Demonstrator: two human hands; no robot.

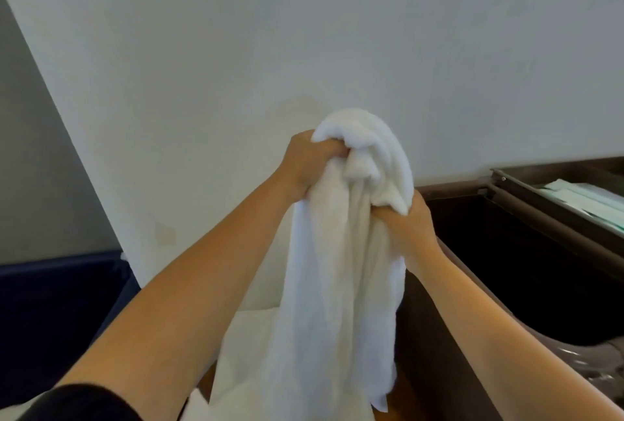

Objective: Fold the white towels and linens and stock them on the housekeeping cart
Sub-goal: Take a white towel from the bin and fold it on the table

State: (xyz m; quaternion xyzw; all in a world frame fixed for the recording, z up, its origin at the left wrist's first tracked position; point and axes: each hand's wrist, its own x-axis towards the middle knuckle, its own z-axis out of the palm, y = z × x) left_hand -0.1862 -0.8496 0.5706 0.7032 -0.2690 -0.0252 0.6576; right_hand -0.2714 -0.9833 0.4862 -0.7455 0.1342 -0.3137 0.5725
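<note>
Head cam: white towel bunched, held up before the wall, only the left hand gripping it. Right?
Wrong on the hands: the head view shows both gripping. The left hand and the right hand each clutch the bunched white towel, held up before the wall.

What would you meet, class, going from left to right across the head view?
Dark blue surface → left hand → white towel → right hand → brown cart → folded pale linens.
</note>
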